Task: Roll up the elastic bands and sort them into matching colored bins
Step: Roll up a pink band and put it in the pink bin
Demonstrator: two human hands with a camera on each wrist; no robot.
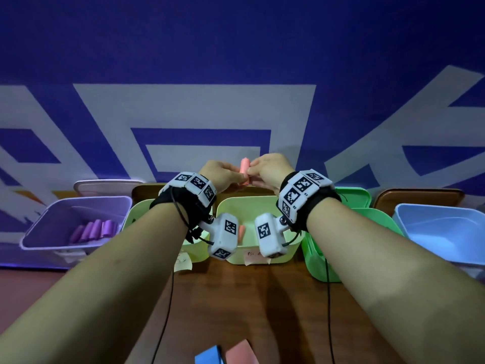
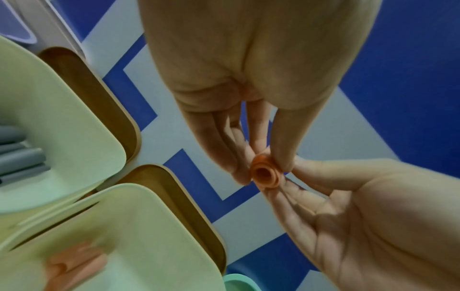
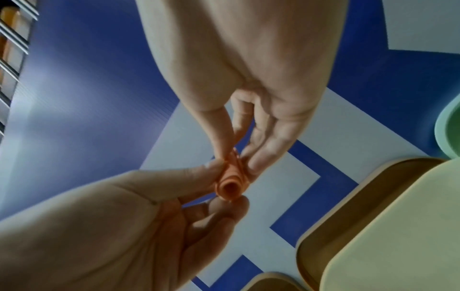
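Both grips are pinching the same rolled pink band (image 1: 244,171): left hand (image 1: 220,176) on one side, right hand (image 1: 270,171) on the other. Roll stands nearly upright above the middle pale green bin (image 1: 262,257). Its lower end hides behind fingers, and wrist cameras block part of the bin.

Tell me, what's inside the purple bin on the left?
The purple bin holds several rolled purple bands lying side by side on its floor. The near wall and the person's left forearm cover part of the inside, so more could be hidden.
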